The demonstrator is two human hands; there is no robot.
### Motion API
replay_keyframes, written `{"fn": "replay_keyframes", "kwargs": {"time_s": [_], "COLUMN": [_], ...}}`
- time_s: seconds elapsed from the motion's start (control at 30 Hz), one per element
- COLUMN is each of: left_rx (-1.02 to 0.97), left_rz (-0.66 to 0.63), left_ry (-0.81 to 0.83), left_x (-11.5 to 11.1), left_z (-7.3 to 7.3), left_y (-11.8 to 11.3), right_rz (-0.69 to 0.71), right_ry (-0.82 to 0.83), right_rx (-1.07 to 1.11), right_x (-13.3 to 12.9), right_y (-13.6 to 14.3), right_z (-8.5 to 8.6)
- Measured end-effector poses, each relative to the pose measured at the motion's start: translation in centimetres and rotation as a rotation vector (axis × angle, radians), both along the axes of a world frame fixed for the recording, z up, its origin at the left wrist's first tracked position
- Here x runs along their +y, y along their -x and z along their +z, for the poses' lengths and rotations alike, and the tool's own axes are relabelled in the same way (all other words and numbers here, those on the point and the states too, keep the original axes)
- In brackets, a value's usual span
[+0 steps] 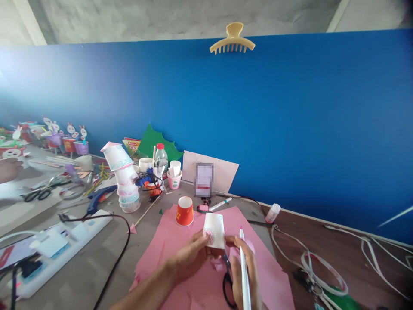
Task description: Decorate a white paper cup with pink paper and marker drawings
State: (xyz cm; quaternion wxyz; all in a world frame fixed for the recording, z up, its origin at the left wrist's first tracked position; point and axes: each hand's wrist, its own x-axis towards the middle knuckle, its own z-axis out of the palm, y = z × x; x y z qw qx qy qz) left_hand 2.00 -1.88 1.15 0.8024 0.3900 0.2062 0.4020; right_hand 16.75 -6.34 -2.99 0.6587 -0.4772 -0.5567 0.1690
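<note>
My left hand (190, 254) is closed round the left side of a white paper cup (217, 226), which is tipped on its side. A pink grid pattern shows on the cup beside my thumb. My right hand (243, 262) grips a white marker (244, 275) whose pink tip points up and away from me. Its fingertips touch the cup's right edge. Under my hands lies pink paper (167, 258), with black-handled scissors (228, 286) partly hidden by my right hand. Just beyond the cup stands a red paper cup (185, 212).
A leaning stack of decorated cups (124, 176) stands at left, near a blue glue gun (98, 198) and a power strip (67, 254). Behind are a bottle (160, 157), a phone (204, 180) and another marker (220, 204). White cords (318, 262) lie right. Another person's hand (9, 169) shows far left.
</note>
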Motion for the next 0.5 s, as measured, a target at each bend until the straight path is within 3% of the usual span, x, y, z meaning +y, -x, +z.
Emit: {"fn": "replay_keyframes", "kwargs": {"time_s": [0.23, 0.5], "left_rx": [-0.020, -0.032], "left_rz": [0.034, 0.062], "left_ry": [0.017, 0.018], "left_x": [0.1, 0.2], "left_z": [-0.5, -1.6], "left_y": [-0.2, -0.2], "right_rz": [0.116, 0.096], "right_ry": [-0.034, -0.090], "right_rx": [-0.061, -0.072], "right_x": [-1.1, -1.9], "right_y": [-0.4, 0.0], "right_z": [2.3, 2.6]}}
